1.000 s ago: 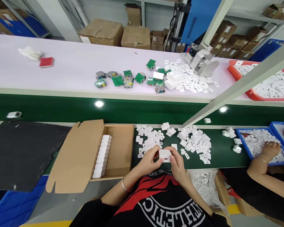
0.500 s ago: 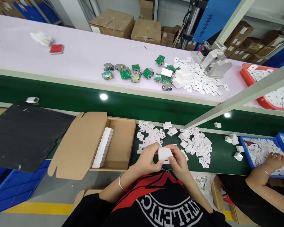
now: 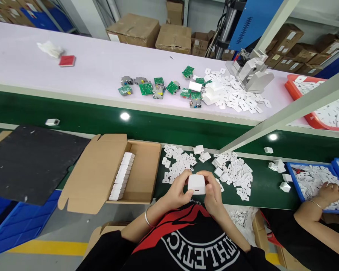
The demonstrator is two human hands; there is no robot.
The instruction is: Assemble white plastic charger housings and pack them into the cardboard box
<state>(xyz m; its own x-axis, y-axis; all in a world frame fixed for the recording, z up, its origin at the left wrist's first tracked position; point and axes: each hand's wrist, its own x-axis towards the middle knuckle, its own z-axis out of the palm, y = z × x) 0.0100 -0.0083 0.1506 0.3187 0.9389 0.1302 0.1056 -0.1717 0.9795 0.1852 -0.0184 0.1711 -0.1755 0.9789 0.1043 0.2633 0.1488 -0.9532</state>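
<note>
L hand [image 3: 178,191] & R hand [image 3: 213,192] both curled tight round white charger [image 3: 196,184], wrists bent inward.

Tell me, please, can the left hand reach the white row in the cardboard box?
Probably yes: the cardboard box lies open beside the left hand, nothing between, though it grips a white charger.

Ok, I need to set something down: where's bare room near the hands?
Free: the box floor right of the row of white blocks, and the black mat left of the box. Crowded: white plates litter the green surface just ahead of the held white block.
</note>
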